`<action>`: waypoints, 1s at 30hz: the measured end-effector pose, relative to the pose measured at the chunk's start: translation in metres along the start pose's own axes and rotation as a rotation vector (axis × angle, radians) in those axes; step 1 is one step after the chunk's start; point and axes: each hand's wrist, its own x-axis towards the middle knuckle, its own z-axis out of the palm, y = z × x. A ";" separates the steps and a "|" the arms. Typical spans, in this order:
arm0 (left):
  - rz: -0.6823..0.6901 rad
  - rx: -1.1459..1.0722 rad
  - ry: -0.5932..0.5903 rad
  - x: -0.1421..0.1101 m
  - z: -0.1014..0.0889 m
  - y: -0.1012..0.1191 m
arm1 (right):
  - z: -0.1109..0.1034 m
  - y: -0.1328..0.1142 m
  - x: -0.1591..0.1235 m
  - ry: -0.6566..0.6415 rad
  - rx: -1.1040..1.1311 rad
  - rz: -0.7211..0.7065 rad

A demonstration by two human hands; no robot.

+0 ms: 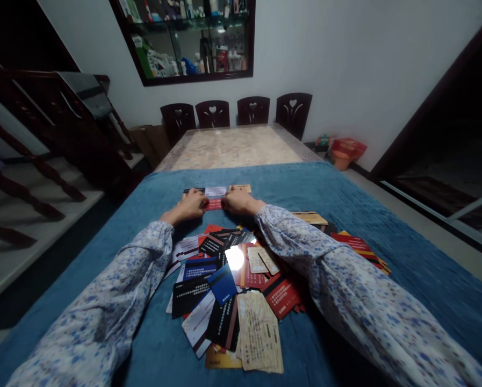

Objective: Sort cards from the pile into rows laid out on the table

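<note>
2 hands at the ends of 1 red card, below a short row

The step in hand appears to be lining up a red card [214,204] on the blue cloth [281,180] that covers the near part of the counter [236,144]. The card lies flat just on the near side of a white card [215,191], which sits in a row between a dark card [196,190] and a gold card [245,188].

The left hand [192,203] is at the red card's left end and the right hand [239,201] at its right end. In each grip the fingers are bent and low over the cloth; whether they pinch the card or only press on it, I cannot tell. The hands hide whatever lies under them.

Nearer the person is a loose, overlapping pile of cards [223,285]. I judge that the next move calls for squaring the red card to the row, then lifting the fingers without dragging its neighbours
</note>
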 end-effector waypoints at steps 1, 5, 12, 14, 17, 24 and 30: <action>-0.002 0.006 0.005 0.000 0.000 0.000 | 0.000 0.000 0.000 0.000 -0.002 0.000; 0.012 0.027 0.009 -0.001 0.000 0.003 | 0.002 0.000 0.000 0.014 -0.015 -0.004; 0.030 0.047 0.007 -0.003 -0.003 0.006 | -0.012 0.008 -0.009 0.055 -0.043 -0.014; 0.037 0.056 0.005 -0.004 -0.004 0.008 | -0.020 0.011 -0.016 0.057 -0.046 -0.019; 0.048 0.055 0.029 -0.005 -0.005 0.012 | -0.032 0.015 -0.029 0.084 -0.041 -0.016; 0.113 -0.013 0.153 -0.003 -0.005 0.032 | -0.046 0.026 -0.069 0.159 -0.037 0.028; 0.242 -0.049 0.212 -0.003 -0.009 0.062 | -0.043 0.046 -0.105 0.254 -0.039 0.040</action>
